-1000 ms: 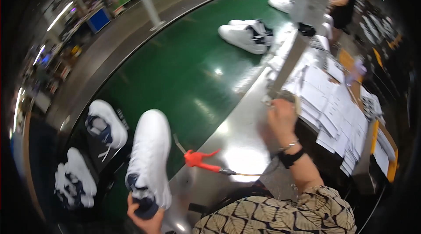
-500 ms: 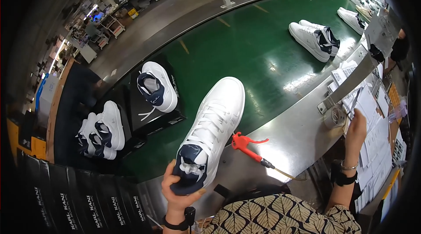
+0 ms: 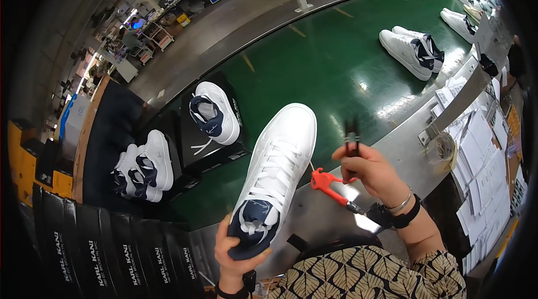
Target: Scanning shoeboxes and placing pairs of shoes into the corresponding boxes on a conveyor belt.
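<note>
A white sneaker (image 3: 283, 156) with a navy lining points its toe away from me. Its heel is gripped in my left hand (image 3: 238, 254), and the laces lie crossed over the tongue. My right hand (image 3: 378, 173) is closed on a small dark two-pronged tool (image 3: 352, 141), blurred by motion, its points upward. That hand is just right of the sneaker, apart from it. Below the fingers, a red air blow gun (image 3: 329, 186) rests by the metal edge. To the left, another white sneaker (image 3: 216, 114) with a loose lace sits on a black shoebox (image 3: 189, 137).
More white sneakers (image 3: 151, 161) stand at the left, above a row of black shoeboxes (image 3: 112, 248). A pair of sneakers (image 3: 412, 52) rests on the green belt (image 3: 325, 69). At the right are a tape roll (image 3: 441, 147), paper sheets (image 3: 476, 170) and a metal bracket (image 3: 457, 100).
My right hand has come left from beside the papers to near the sneaker, the dark two-pronged tool now plainly in it. My left hand still holds the sneaker; the view has shifted slightly.
</note>
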Tool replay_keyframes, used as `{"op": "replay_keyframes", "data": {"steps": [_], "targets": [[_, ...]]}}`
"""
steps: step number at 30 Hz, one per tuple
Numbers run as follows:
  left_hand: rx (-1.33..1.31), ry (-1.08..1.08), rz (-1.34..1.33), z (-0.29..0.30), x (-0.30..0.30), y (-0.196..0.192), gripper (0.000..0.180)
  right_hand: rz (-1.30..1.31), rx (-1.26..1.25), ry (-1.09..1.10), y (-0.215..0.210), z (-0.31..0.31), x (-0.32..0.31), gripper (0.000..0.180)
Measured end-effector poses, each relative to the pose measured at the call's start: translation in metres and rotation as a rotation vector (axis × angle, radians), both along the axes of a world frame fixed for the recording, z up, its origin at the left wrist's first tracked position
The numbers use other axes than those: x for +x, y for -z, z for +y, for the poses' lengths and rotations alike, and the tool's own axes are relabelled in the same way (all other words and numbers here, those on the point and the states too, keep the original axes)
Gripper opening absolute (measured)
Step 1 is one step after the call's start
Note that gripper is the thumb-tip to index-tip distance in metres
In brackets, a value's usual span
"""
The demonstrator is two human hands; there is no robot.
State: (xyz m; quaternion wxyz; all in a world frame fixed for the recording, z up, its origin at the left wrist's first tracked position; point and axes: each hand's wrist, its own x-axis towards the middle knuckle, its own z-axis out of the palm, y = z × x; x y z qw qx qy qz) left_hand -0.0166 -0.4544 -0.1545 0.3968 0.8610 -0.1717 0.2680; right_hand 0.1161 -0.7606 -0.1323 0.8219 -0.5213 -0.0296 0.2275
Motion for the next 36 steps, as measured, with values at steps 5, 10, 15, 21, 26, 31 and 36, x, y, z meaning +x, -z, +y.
{"op": "replay_keyframes", "data": {"steps": [5,10,15,21,26,31,36], "targets": [[0.043,-0.007,-0.013,0.001,-0.007,-0.002,0.076,-0.744,-0.824,0.173,-0.016,0.028,0.004,0.022],[0.066,-0.008,-0.025,0.001,-0.007,-0.002,0.076,-0.991,-0.976,0.218,-0.013,0.031,0.001,0.022],[0.063,-0.008,-0.015,0.000,-0.006,-0.003,0.076,-0.935,-0.931,0.248,-0.010,0.033,0.005,0.026],[0.044,0.007,-0.015,0.000,-0.007,0.000,0.077,-0.729,-0.891,0.087,-0.019,0.031,0.006,0.023],[0.055,0.001,-0.010,-0.002,-0.008,-0.001,0.077,-0.853,-0.911,0.115,-0.013,0.026,0.010,0.022],[0.079,-0.009,-0.021,-0.004,-0.009,-0.001,0.077,-0.875,-0.892,0.105,-0.008,0.025,0.012,0.024],[0.078,0.006,-0.016,-0.005,-0.006,-0.004,0.076,-0.907,-0.954,0.118,-0.005,0.026,0.014,0.022]]}}
